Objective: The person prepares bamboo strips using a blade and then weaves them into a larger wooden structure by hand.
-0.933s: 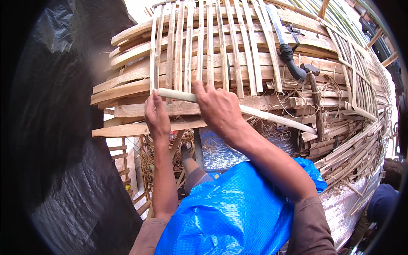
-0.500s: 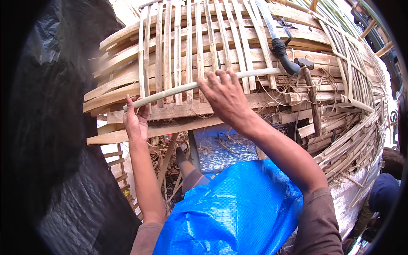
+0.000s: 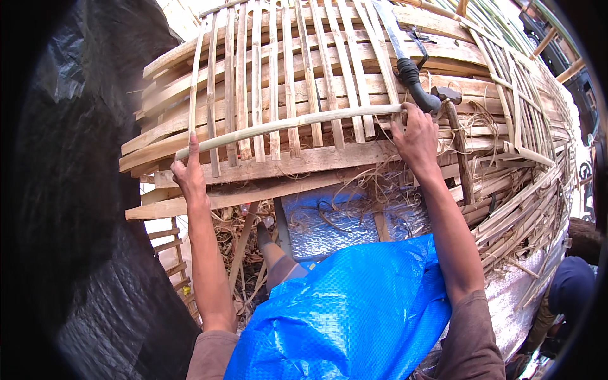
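A pale bamboo strip lies crosswise over the near ends of several upright bamboo slats. My left hand grips its left end, thumb pointing up along the outermost slat. At the other end, my right hand closes its fingers round the strip, by the rightmost slat. The slats rest on a bench of rough wooden planks. Just beyond my right hand lies a large knife with a black, curved handle. A hammer with a wooden handle is to the right of that hand.
Black plastic sheeting hangs at the left. A blue tarp covers my lap. Below the bench is silvery foil sheeting with fibre shavings. Stacked bamboo strips fill the right side; a person in a dark blue cap is at the far right.
My right hand has slid from the middle of the strip to its right end. My left hand has turned, its thumb now upright over the left end. The strip has shifted slightly left.
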Tool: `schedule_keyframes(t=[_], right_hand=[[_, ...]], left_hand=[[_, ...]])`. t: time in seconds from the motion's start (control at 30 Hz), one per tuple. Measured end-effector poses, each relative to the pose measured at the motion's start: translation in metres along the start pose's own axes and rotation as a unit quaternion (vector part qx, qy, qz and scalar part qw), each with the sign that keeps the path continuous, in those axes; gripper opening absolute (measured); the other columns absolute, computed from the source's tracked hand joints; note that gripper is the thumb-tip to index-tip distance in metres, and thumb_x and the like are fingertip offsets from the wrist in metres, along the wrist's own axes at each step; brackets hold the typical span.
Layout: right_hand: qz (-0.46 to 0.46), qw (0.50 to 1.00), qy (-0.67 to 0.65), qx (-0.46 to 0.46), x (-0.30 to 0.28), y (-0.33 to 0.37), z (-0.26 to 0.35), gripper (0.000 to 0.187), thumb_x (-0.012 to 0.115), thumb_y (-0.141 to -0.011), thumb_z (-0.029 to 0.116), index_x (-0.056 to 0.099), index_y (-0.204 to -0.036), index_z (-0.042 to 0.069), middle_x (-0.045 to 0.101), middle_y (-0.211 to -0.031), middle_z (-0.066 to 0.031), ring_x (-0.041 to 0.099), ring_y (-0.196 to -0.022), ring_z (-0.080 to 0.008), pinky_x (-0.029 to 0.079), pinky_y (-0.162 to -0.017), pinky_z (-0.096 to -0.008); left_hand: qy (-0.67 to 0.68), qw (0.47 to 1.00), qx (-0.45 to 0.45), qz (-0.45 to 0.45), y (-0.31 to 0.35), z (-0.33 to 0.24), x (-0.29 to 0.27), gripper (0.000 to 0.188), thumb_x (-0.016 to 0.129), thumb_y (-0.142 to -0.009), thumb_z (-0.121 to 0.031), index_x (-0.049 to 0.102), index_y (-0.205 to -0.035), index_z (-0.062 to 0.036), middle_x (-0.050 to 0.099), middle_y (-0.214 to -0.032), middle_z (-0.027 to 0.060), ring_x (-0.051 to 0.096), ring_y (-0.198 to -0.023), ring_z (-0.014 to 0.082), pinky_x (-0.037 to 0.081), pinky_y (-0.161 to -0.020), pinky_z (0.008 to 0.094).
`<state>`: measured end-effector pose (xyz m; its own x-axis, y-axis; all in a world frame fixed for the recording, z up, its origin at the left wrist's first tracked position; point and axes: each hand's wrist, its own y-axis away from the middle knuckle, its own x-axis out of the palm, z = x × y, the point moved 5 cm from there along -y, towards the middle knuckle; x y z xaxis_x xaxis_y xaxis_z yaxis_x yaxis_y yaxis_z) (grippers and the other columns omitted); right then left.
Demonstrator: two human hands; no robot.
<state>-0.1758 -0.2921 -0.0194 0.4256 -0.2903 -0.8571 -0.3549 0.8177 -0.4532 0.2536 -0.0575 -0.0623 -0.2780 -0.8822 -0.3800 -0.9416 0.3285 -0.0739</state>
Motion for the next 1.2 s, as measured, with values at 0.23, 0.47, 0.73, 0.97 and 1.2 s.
schedule_keyframes(t=[0.23,0.47,0.73,0.97,1.2], right_hand=[[0.053,0.997,0.033,0.041,-0.005,-0.008,0.009,0.036,0.074,-0.082,0.017,0.056,-0.107,-0.001,0.067,-0.090,-0.0179,0.067,-0.084,-0.0326,0.054,-0.074,-0.0439],[0.063,0.995,0.016,0.076,-0.014,-0.011,0.020,0.038,0.075,-0.082,0.020,0.056,-0.107,-0.001,0.067,-0.091,-0.0175,0.067,-0.087,-0.0329,0.055,-0.076,-0.0437],[0.031,0.996,0.067,0.043,-0.005,-0.004,0.011,0.042,0.075,-0.080,0.019,0.052,-0.108,-0.001,0.067,-0.088,-0.0181,0.066,-0.086,-0.0357,0.051,-0.077,-0.0471],[0.064,0.980,-0.113,0.152,0.000,-0.007,0.013,0.040,0.076,-0.079,0.018,0.051,-0.103,0.001,0.067,-0.079,-0.0183,0.067,-0.081,-0.0391,0.049,-0.078,-0.0496],[0.042,0.988,-0.087,0.121,0.000,0.002,0.008,0.037,0.076,-0.079,0.017,0.053,-0.103,0.000,0.068,-0.081,-0.0167,0.067,-0.084,-0.0387,0.048,-0.079,-0.0496]], left_hand=[[0.011,0.992,0.003,0.127,-0.015,0.029,0.005,0.069,0.056,-0.092,-0.065,0.064,-0.116,-0.0004,0.057,-0.100,0.0044,0.051,-0.094,0.0186,0.042,-0.091,0.0354],[0.014,0.990,-0.038,0.134,0.010,-0.002,0.009,0.062,0.053,-0.095,-0.062,0.062,-0.116,-0.0043,0.050,-0.091,-0.0018,0.047,-0.078,0.0099,0.039,-0.065,0.0260],[0.052,0.987,-0.058,0.144,0.012,0.002,0.008,0.060,0.052,-0.094,-0.064,0.063,-0.103,-0.0061,0.043,-0.076,-0.0031,0.045,-0.073,0.0092,0.037,-0.062,0.0255],[0.081,0.983,-0.074,0.147,0.016,-0.003,0.010,0.051,0.051,-0.097,-0.060,0.065,-0.101,-0.0106,0.038,-0.070,-0.0083,0.040,-0.065,0.0048,0.032,-0.057,0.0234],[0.098,0.979,-0.055,0.171,0.009,0.008,0.008,0.039,0.053,-0.100,-0.051,0.066,-0.099,-0.0140,0.038,-0.070,-0.0115,0.034,-0.060,0.0020,0.028,-0.054,0.0219]])
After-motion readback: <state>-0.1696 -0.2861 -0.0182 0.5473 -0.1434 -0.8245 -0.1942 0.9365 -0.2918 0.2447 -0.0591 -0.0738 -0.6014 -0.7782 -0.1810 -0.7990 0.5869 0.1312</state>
